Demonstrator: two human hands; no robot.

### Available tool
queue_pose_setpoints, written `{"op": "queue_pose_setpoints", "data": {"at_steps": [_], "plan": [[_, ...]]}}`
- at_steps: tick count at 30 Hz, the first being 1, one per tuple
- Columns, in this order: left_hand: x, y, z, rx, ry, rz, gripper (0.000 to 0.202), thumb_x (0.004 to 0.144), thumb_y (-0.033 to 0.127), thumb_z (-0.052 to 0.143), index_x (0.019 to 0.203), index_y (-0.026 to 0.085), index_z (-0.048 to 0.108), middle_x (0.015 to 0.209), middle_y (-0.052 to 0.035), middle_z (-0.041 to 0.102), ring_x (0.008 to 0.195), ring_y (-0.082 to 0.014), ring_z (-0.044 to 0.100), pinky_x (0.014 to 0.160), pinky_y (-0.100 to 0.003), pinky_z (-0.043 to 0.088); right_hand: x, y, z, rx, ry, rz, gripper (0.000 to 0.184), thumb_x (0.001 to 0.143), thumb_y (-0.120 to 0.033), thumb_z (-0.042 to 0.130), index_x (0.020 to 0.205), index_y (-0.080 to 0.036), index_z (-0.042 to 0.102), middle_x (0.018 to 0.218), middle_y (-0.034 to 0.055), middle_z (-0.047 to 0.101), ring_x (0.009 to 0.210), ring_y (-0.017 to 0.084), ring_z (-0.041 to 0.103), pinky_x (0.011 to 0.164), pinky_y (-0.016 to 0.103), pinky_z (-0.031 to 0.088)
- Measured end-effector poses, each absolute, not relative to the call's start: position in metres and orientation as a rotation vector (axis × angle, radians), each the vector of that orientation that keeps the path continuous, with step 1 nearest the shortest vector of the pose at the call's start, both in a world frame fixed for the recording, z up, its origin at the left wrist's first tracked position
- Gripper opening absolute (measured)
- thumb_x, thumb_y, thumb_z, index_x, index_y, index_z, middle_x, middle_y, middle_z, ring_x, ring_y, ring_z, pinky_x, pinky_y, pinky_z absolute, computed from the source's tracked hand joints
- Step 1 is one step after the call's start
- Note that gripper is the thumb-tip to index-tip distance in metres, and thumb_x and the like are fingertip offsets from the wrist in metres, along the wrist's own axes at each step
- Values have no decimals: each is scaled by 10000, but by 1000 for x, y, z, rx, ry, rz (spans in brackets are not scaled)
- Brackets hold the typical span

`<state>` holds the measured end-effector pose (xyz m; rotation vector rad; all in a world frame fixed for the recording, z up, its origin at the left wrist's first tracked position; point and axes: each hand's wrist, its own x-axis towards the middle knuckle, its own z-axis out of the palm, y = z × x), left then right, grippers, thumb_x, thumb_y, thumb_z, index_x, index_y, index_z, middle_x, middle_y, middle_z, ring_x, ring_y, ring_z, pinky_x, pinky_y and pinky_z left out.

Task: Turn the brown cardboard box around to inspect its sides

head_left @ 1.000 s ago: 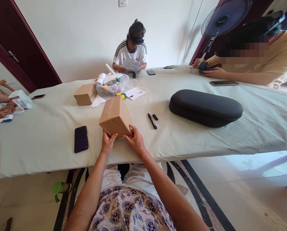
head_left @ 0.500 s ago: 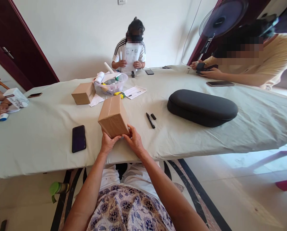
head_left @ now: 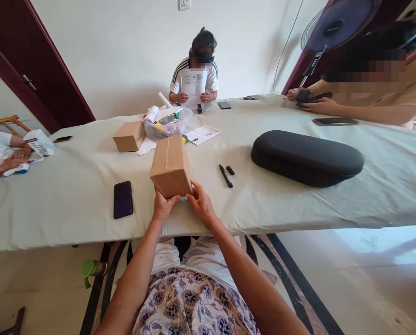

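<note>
Between my two hands is a brown cardboard box (head_left: 171, 163), tilted with its near end toward me, above the cloth-covered table. My left hand (head_left: 164, 207) grips the lower left of that near end, its thumb along the bottom edge. My right hand (head_left: 201, 202) holds the lower right corner. The fingers under the box are partly hidden. To the right of the box lie an uncapped black marker (head_left: 226, 176) and its cap (head_left: 230, 170). A dark phone (head_left: 123, 199) lies to the left of my hands.
A large black case (head_left: 307, 158) lies to the right. Behind the box stand a second cardboard box (head_left: 128, 137) and a filled plastic basket (head_left: 173, 128), with a paper sheet (head_left: 204, 134) beside them. Co-workers sit across the table (head_left: 64, 200) and at both sides. A green-lidded bottle (head_left: 93, 268) is below.
The whole view has shifted, so things appear further right. My hands keep the same hold on the box. The person opposite has lowered the paper slightly.
</note>
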<state>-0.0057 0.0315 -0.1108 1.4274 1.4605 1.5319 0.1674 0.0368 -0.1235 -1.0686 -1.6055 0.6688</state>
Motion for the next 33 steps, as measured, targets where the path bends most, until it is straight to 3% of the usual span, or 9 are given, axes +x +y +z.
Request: {"op": "queue_pose_setpoints", "data": {"at_steps": [8,17,27,33], "plan": [[-8,32,-114,1410,1384,1522,853,637,423,872,1337,206,436,1278,-136,644,1242,-301,605,1011,-427,503,168,35,-122,-1046,-1587,676,541,910,-310,505,1433,-178,463,954,66,681,755,175,622,761,326,540],[-7,30,-108,1457,1460,1457,912,634,402,866,1369,199,366,1324,-160,618,1272,-320,584,1005,-437,497,167,33,-114,-1079,-1590,725,652,834,-295,629,1453,-215,439,992,47,679,690,147,600,708,311,543],[-9,33,-115,1431,1398,1454,890,702,381,813,1427,186,337,1355,-161,597,1281,-301,576,1040,-443,486,167,31,-113,-1150,-1610,695,578,853,-328,584,1396,-175,454,780,-10,647,670,161,605,670,287,492],[-10,37,-121,1473,1444,1476,913,713,315,799,1485,202,327,1387,-150,585,1280,-291,578,1081,-457,459,166,32,-111,-1254,-1644,667,465,879,-307,541,1326,-195,480,790,6,725,659,188,645,657,292,482]]}}
